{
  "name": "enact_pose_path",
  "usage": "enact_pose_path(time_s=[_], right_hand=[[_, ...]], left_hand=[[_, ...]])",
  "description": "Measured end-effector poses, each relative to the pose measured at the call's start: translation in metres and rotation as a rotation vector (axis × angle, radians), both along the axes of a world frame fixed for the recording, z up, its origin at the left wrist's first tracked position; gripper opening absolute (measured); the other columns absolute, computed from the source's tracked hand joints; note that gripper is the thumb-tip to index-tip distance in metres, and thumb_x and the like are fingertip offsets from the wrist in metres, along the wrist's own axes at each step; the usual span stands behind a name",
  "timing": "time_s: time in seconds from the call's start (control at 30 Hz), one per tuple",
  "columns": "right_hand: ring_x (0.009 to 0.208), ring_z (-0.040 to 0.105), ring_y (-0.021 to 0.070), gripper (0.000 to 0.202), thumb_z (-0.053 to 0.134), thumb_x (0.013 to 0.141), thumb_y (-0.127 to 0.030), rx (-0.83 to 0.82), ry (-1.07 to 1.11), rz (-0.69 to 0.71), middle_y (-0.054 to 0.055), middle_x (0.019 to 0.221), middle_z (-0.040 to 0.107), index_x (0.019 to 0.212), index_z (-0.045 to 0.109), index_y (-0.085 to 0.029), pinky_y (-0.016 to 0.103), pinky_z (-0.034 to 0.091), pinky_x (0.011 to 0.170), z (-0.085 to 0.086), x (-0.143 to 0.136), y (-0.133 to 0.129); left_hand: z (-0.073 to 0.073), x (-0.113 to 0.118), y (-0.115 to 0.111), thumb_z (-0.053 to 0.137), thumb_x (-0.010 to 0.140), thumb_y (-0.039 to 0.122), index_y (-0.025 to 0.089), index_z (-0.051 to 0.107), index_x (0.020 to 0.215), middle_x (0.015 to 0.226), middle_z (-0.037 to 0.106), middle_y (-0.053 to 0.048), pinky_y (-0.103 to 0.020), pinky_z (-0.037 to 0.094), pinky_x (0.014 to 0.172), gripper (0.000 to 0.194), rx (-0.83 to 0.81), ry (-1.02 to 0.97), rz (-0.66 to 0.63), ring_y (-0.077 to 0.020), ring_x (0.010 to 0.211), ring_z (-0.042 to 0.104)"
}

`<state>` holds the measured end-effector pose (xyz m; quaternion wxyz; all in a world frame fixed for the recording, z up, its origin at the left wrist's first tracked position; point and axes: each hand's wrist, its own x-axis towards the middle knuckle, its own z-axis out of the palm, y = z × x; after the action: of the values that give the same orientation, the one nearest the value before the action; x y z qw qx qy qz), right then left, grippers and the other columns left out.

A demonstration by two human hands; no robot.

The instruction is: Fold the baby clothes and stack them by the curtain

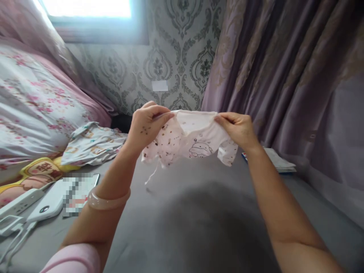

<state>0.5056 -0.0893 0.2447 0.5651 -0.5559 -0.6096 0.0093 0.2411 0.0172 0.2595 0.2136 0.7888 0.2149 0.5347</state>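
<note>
A small pale pink baby shirt [196, 142] with a cartoon print and scattered spots hangs in the air over the grey sheet. My left hand [149, 123] pinches its left shoulder beside the neckline. The other shoulder is pinched between thumb and fingers of my right hand [237, 127], so the neckline stretches between the two hands. A thin tie string dangles from the shirt's lower left. The far side of the cloth is mostly hidden behind its front.
On the left lie a patterned cloth [91, 144], a yellow printed cushion [42, 168], a white power bank [49, 203], a power strip [21, 204] and cables. Papers or a book [277, 161] lie at the right by the purple curtain [273, 76]. The grey bed sheet [136, 235] spreads below.
</note>
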Motion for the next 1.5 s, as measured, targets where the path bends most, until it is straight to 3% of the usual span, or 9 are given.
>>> enact_pose_path(time_s=[0.13, 0.23, 0.37, 0.53, 0.67, 0.9, 1.03, 1.17, 1.5], right_hand=[[0.069, 0.065, 0.019, 0.032, 0.076, 0.068, -0.052, -0.291, 0.029, 0.206, 0.002, 0.078, 0.072, 0.081, 0.078, -0.023, 0.029, 0.049, 0.057, -0.005, 0.006, -0.002], [0.064, 0.064, 0.0172, 0.034, 0.077, 0.067, -0.053, -0.378, 0.119, 0.254, 0.002, 0.076, 0.072, 0.084, 0.078, -0.024, 0.028, 0.049, 0.053, -0.01, 0.012, -0.002], [0.062, 0.064, 0.0156, 0.031, 0.077, 0.067, -0.051, -0.431, 0.083, 0.262, 0.001, 0.074, 0.073, 0.08, 0.078, -0.023, 0.026, 0.049, 0.052, -0.011, 0.015, -0.001], [0.063, 0.066, 0.0178, 0.035, 0.078, 0.064, -0.052, -0.499, 0.144, 0.371, 0.004, 0.076, 0.074, 0.082, 0.078, -0.022, 0.028, 0.052, 0.054, -0.011, 0.018, -0.005], [0.061, 0.064, 0.0154, 0.032, 0.078, 0.065, -0.051, -0.478, 0.08, 0.307, 0.002, 0.074, 0.074, 0.079, 0.078, -0.021, 0.025, 0.049, 0.052, -0.014, 0.024, -0.004], [0.057, 0.061, 0.0133, 0.034, 0.079, 0.063, -0.052, -0.47, 0.137, 0.271, 0.001, 0.071, 0.073, 0.08, 0.078, -0.022, 0.024, 0.047, 0.049, -0.016, 0.026, -0.002], [0.061, 0.064, 0.016, 0.037, 0.078, 0.064, -0.053, -0.529, 0.165, 0.345, 0.003, 0.074, 0.074, 0.083, 0.078, -0.021, 0.026, 0.048, 0.051, -0.017, 0.026, -0.001], [0.059, 0.062, 0.0148, 0.033, 0.079, 0.063, -0.051, -0.483, 0.111, 0.299, 0.001, 0.07, 0.072, 0.077, 0.078, -0.021, 0.024, 0.045, 0.049, -0.02, 0.028, 0.002], [0.063, 0.061, 0.0147, 0.03, 0.073, 0.07, -0.048, -0.369, 0.039, 0.156, 0.001, 0.075, 0.073, 0.082, 0.079, -0.021, 0.025, 0.044, 0.055, -0.031, 0.028, 0.017]], left_hand=[[-0.006, -0.01, 0.018, 0.077, 0.068, 0.043, 0.015, 0.074, 0.078, 0.065, 0.063, -0.004, -0.026, 0.047, 0.054, 0.029, -0.423, 0.165, -0.232, -0.0141, 0.059, 0.058], [-0.016, -0.01, 0.031, 0.079, 0.064, 0.047, 0.016, 0.074, 0.079, 0.065, 0.066, -0.005, -0.027, 0.048, 0.051, 0.035, -0.594, 0.159, -0.32, -0.0152, 0.057, 0.06], [-0.025, 0.0, 0.035, 0.082, 0.059, 0.043, 0.016, 0.073, 0.072, 0.06, 0.065, -0.003, -0.022, 0.042, 0.044, 0.032, -0.551, 0.155, -0.247, -0.0124, 0.051, 0.057], [-0.024, 0.006, 0.031, 0.08, 0.061, 0.047, 0.017, 0.075, 0.076, 0.062, 0.065, -0.003, -0.023, 0.044, 0.045, 0.034, -0.577, 0.148, -0.409, -0.0122, 0.051, 0.057], [-0.026, 0.008, 0.032, 0.083, 0.058, 0.04, 0.016, 0.075, 0.071, 0.062, 0.066, -0.002, -0.022, 0.044, 0.047, 0.029, -0.523, 0.189, -0.342, -0.0117, 0.054, 0.057], [-0.032, 0.009, 0.038, 0.082, 0.059, 0.043, 0.016, 0.075, 0.075, 0.064, 0.067, -0.004, -0.022, 0.044, 0.049, 0.032, -0.543, 0.214, -0.379, -0.012, 0.056, 0.057], [-0.037, 0.01, 0.042, 0.08, 0.06, 0.047, 0.015, 0.074, 0.072, 0.064, 0.065, -0.003, -0.022, 0.044, 0.049, 0.035, -0.529, 0.144, -0.473, -0.0112, 0.055, 0.056], [-0.045, 0.015, 0.047, 0.081, 0.06, 0.045, 0.016, 0.074, 0.074, 0.065, 0.066, -0.002, -0.021, 0.044, 0.05, 0.033, -0.444, 0.109, -0.316, -0.0101, 0.056, 0.056], [-0.063, 0.033, 0.064, 0.078, 0.066, 0.039, 0.015, 0.075, 0.075, 0.069, 0.069, -0.002, -0.023, 0.047, 0.06, 0.026, -0.288, 0.093, -0.226, -0.012, 0.062, 0.061]])
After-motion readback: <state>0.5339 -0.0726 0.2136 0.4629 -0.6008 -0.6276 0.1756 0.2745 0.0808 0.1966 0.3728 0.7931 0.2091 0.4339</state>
